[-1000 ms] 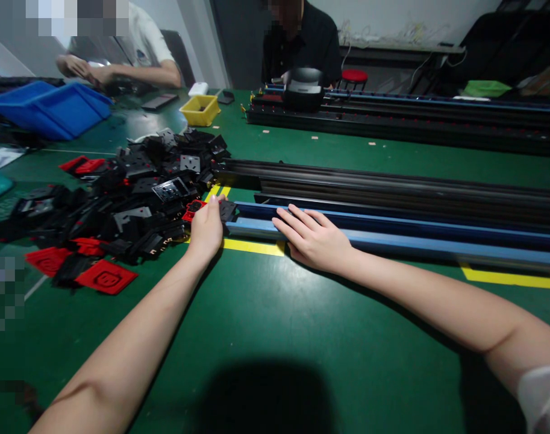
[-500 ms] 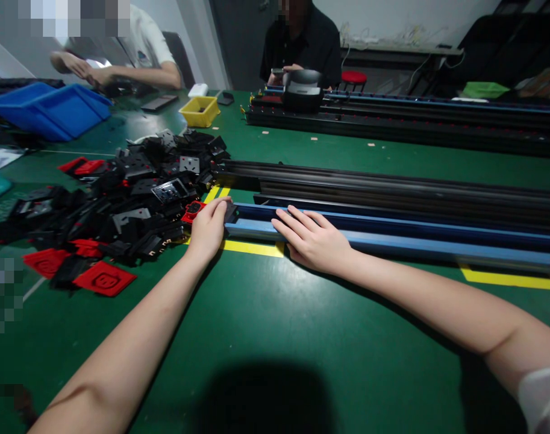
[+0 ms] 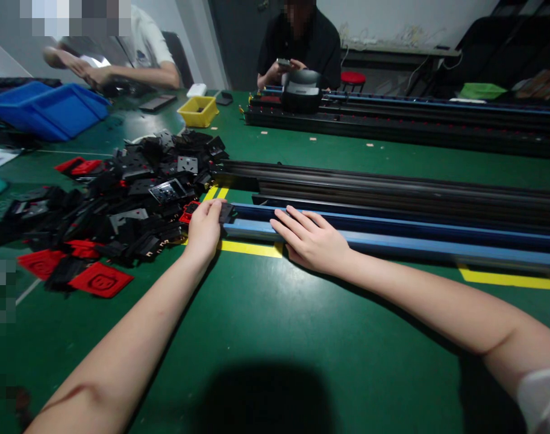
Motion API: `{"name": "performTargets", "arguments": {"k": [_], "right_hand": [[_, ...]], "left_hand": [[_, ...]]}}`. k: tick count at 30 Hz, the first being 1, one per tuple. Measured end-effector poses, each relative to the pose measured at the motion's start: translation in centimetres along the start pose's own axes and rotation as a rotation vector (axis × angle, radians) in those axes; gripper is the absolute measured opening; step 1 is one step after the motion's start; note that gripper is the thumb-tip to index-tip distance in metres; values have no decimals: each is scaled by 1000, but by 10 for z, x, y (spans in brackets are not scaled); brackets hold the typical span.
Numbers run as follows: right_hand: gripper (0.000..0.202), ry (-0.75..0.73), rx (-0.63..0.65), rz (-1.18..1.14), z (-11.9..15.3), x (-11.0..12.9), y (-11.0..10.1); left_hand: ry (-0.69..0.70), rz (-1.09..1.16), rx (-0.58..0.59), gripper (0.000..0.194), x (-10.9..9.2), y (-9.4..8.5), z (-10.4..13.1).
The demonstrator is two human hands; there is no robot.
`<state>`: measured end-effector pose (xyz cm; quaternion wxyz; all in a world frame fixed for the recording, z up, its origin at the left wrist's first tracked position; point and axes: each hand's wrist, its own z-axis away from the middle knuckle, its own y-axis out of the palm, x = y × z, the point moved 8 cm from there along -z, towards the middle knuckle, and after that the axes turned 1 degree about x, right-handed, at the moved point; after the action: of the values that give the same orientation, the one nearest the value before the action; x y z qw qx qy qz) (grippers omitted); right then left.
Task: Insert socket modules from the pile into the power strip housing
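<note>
A long blue rail [image 3: 252, 227] with an open channel lies across the table in front of me. At its left end my left hand [image 3: 203, 229] is closed around a black socket module [image 3: 228, 213], which sits at the mouth of the channel; most of it is hidden by my fingers. A red socket piece [image 3: 188, 212] shows just left of that hand, and I cannot tell whether it is joined to the held module. My right hand [image 3: 313, 239] rests flat on the rail, fingers spread over the channel, holding nothing.
A heap of black socket modules [image 3: 134, 199] with red ones [image 3: 102, 281] lies left. Black rails [image 3: 347, 187] run behind the blue one. Farther back are a yellow bin [image 3: 197, 112], blue bins [image 3: 49, 111], more rails [image 3: 392, 123] and two seated people.
My left hand has shifted very slightly left, covering more of the red socket piece. My right hand stays on the rail. The person at the back has raised a phone a little.
</note>
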<state>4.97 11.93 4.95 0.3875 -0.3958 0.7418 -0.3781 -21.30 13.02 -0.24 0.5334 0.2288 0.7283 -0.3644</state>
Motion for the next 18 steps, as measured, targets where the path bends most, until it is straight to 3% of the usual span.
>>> {"name": "performTargets", "arguments": {"k": [3,9,13,18], "right_hand": [[52,1,-2,-3,-1,0,0],[52,2,1,-17,-1,0,0],[51,5,3,-20,-1,0,-1],[52,7,10,-24,-2,0,-1]], "left_hand": [[-8,-32,-5,37,-3,-1,2],[100,-191,-11,41,-18,0,12],[130,-134,39,50,-17,5,13],[138,-222,54,63,-20,6,16]]}}
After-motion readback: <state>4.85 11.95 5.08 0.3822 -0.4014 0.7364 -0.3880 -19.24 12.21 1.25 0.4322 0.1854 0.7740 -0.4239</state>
